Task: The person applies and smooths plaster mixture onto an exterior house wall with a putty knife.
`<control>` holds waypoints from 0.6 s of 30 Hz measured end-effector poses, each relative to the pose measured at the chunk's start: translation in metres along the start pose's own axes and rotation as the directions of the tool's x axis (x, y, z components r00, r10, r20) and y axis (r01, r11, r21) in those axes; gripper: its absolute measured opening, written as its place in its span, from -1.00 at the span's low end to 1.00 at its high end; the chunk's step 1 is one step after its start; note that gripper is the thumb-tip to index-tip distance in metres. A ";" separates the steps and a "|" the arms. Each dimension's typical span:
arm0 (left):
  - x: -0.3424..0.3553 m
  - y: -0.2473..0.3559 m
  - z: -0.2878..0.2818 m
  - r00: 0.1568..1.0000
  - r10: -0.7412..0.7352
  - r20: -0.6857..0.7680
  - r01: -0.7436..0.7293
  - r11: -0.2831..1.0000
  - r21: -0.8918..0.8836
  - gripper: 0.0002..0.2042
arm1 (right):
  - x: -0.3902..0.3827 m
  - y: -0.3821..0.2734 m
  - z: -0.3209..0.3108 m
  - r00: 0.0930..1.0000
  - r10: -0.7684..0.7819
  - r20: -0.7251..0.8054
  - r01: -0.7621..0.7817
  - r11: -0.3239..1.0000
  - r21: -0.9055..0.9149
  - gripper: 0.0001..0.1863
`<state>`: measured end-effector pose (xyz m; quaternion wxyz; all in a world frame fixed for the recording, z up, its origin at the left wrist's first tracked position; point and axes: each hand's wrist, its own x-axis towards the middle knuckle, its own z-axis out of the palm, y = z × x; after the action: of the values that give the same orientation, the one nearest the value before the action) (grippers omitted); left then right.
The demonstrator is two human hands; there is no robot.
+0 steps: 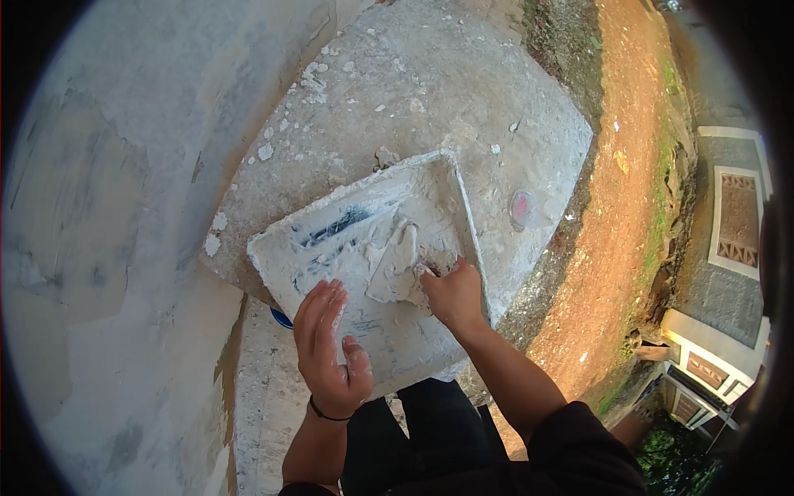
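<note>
A shallow rectangular tray (266, 258), smeared with wet whitish plaster, lies at an angle before me. In it, my right hand (453, 296) is closed around the handle of a putty knife (387, 279), whose flat blade is coated in plaster; the grip is mostly hidden. Thick plaster (438, 258) is heaped round the blade and knuckles. My left hand (332, 351) is open over the tray's near left side, its fingers stretched out and the thumb apart. White plaster marks its fingertips, and it holds nothing. Whether it touches the tray rim is unclear.
Beneath the tray is a concrete slab (413, 99) with dried plaster crumbs. A round clear-and-pink piece (523, 207) lies right of the tray. Something blue (281, 318) peeks from under its left edge. A plastered wall (124, 207) rises on the left; a dirt strip (620, 165) runs along the right.
</note>
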<state>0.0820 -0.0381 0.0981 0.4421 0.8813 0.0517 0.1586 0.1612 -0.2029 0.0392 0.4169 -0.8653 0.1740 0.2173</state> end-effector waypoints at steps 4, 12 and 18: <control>0.036 -0.005 0.003 0.987 0.083 0.137 -0.090 0.995 0.048 -0.53 | -0.005 -0.008 -0.023 0.999 -0.026 0.018 0.026 0.999 0.034 -0.70; 0.129 -0.042 0.006 0.916 0.339 0.215 -0.373 0.918 0.139 -0.57 | -0.002 -0.042 -0.043 0.762 -0.621 0.183 0.635 0.662 -0.397 -0.55; 0.166 -0.073 0.046 0.862 0.071 0.502 0.022 0.984 -0.176 -0.69 | -0.006 -0.032 0.010 0.444 -0.840 0.312 0.805 0.220 -0.551 -0.62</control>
<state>0.2574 0.0090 0.0533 0.5141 0.8501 -0.0915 -0.0684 0.1687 -0.1753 0.0573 0.1451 -0.9127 -0.3818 -0.0143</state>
